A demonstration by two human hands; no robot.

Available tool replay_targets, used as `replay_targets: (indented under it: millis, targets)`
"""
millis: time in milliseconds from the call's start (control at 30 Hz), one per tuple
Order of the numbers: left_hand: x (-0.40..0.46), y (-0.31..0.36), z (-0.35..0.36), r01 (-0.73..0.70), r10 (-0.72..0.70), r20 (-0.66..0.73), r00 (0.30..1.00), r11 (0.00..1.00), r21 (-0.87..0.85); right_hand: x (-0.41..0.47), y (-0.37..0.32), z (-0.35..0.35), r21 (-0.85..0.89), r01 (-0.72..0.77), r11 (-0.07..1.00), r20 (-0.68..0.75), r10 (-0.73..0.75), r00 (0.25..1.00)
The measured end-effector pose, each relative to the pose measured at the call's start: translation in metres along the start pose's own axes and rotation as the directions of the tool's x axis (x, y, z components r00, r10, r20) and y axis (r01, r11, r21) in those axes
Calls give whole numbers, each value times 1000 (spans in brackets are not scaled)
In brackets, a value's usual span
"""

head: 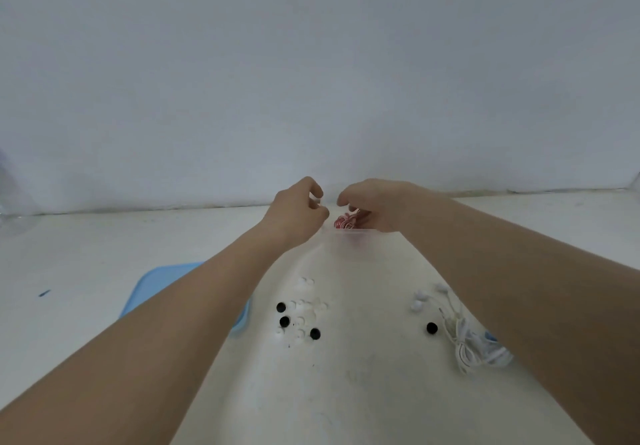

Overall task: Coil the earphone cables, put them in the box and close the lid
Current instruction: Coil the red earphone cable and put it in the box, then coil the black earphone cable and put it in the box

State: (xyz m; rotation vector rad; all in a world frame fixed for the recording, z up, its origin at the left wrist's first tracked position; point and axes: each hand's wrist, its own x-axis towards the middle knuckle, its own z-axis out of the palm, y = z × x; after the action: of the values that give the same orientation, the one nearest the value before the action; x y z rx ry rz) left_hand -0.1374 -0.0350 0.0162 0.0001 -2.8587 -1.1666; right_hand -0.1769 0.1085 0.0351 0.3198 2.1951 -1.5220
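Both my arms reach far forward over the white table. My right hand (375,204) holds a coiled red-and-white earphone cable (344,222) just above the rim of a clear plastic box (356,237). My left hand (299,207) is beside it, fingers curled, pinching something small that I cannot make out. A bundle of white earphones (460,337) lies on the table at the near right, partly under my right forearm.
A light blue lid or tray (162,282) lies under my left forearm. Several black and white ear tips (299,316) are scattered in the middle, one black tip (432,328) further right. A clear bottle (10,199) stands at the far left by the wall.
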Motion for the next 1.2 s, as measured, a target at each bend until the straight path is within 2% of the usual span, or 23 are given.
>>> replay_targets:
  millis: [133, 200, 233, 300, 367, 433, 533, 633, 700, 767, 867, 1033, 1200]
  targets:
    - [-2, 1, 0, 8, -8, -6, 1000, 1000, 24, -1, -4, -4, -50, -38, 998, 59, 41, 997]
    - [-3, 1, 0, 12, -12, -2, 1000, 999, 35, -7, -9, -2, -193, -23, 981, 72, 37, 997]
    - [-4, 3, 0, 18, -18, 1, 1000, 999, 44, -10, -12, -1, -329, -9, 944, 56, 29, 998]
    - [-9, 6, 0, 23, -23, 0, 1000, 997, 80, -22, -15, 1, -608, 19, 794, 1, -23, 1000]
    - [-14, 11, 0, 2, -1, -9, 1000, 989, 146, -36, -17, 0, -774, 72, 629, -20, -137, 990]
    - [-24, 17, 1, -24, 30, -29, 999, 981, 195, -53, -18, -5, -825, 127, 550, -37, -277, 960]
    - [-42, 24, 3, -81, 111, -119, 987, 970, 228, -76, -12, -18, -823, 196, 533, -49, -410, 911]
    - [-68, 28, 8, -177, 214, -188, 959, 965, 192, -105, 7, -29, -846, 202, 493, 17, -355, 935]
    - [-86, 25, 14, -210, 236, -167, 957, 965, 158, -123, 27, -31, -893, 197, 405, 102, -245, 964]
    - [-103, 15, 20, -191, 206, -131, 970, 974, 120, -134, 50, -28, -945, 173, 278, 140, -138, 981]
    - [-124, -5, 24, -108, 116, -122, 986, 991, 72, -138, 83, -21, -970, 171, 171, 139, -184, 973]
    - [-150, -28, 19, -8, -9, -182, 983, 995, -95, -138, 106, -19, -972, 160, 173, 101, -310, 945]
    - [-165, -40, 18, 1, -31, -207, 978, 990, -141, -145, 108, -9, -936, 213, 281, 104, -358, 928]
